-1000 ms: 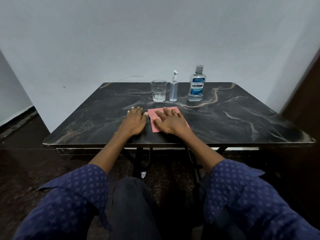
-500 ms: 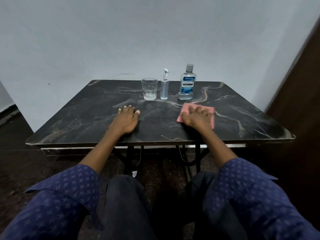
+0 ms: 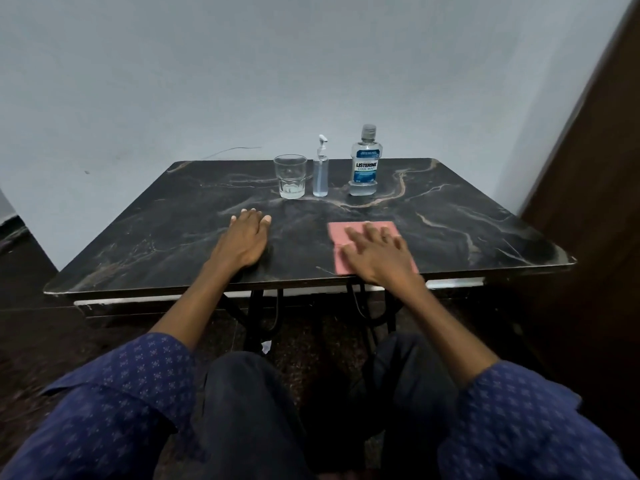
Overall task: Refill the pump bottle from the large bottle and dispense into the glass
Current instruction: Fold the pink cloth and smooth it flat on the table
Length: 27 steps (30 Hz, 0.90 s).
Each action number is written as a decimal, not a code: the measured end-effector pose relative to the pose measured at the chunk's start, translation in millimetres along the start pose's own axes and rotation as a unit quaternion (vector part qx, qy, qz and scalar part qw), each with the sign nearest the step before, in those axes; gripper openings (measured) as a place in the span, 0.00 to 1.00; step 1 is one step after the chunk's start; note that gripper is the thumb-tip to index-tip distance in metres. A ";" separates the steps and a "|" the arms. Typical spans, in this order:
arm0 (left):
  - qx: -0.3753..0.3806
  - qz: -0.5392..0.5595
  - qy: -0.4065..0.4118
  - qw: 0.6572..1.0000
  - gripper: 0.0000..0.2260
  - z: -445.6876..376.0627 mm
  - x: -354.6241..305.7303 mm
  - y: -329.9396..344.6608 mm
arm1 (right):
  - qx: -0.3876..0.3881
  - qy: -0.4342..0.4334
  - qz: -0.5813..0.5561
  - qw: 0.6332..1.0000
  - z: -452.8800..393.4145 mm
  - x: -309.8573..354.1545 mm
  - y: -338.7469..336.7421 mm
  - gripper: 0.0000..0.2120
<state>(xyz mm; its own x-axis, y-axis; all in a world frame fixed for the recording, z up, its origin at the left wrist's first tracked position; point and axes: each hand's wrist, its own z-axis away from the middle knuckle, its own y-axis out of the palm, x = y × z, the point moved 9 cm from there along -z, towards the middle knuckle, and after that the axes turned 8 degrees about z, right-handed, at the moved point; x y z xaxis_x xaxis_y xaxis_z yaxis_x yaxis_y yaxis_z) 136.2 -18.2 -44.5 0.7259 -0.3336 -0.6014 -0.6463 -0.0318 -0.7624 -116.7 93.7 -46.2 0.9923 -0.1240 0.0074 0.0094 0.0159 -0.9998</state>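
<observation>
At the back of the dark marble table (image 3: 138, 237) stand three things in a row: a clear glass (image 3: 290, 176) with a little liquid at the bottom, a slim pump bottle (image 3: 320, 169) with pale blue liquid and a white pump, and a large capped Listerine bottle (image 3: 365, 161). My left hand (image 3: 245, 238) rests flat on the table, fingers straight, well in front of the glass. My right hand (image 3: 375, 251) lies flat with spread fingers on a pink cloth (image 3: 339, 233) near the front edge, blurred by motion.
A grey wall runs behind the table and a brown wooden panel (image 3: 595, 202) stands at the right. The table's front edge (image 3: 173, 289) is close to my knees, with black metal legs (image 3: 256, 320) below it.
My right hand slid the pink cloth from the table's middle out to the right and now back toward the front edge. My left hand stayed flat in place.
</observation>
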 end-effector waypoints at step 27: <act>-0.050 0.095 0.021 0.994 0.14 5.5 -11.0 -22.0 | 0.068 -0.301 -0.158 0.938 -96.5 114.2 -52.1 0.19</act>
<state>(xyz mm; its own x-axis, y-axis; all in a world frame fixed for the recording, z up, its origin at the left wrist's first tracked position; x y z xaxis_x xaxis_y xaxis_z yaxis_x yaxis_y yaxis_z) 143.7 -8.7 -22.5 0.5802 -0.3813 -0.7197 -0.7920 -0.0581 -0.6077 -15.8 -17.1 5.0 0.8273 0.4383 0.3514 0.2895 0.2033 -0.9353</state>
